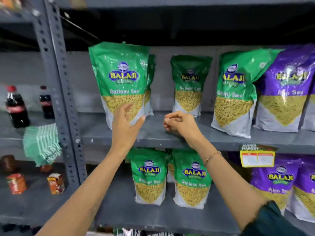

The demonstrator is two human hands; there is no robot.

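Spread loose and holding nothing, the left hand [126,124] lies against or just before the lower face of the tall green plastic Ratlami Sev pouch [119,77] standing upright on the grey metal shelf [153,134], while the right hand [179,123] hovers beside it, fingers curled on nothing visible. A careless push low down could topple the pouch forward off the shelf edge. Real contact is unclear; the second green pouch behind [150,82] is mostly hidden.
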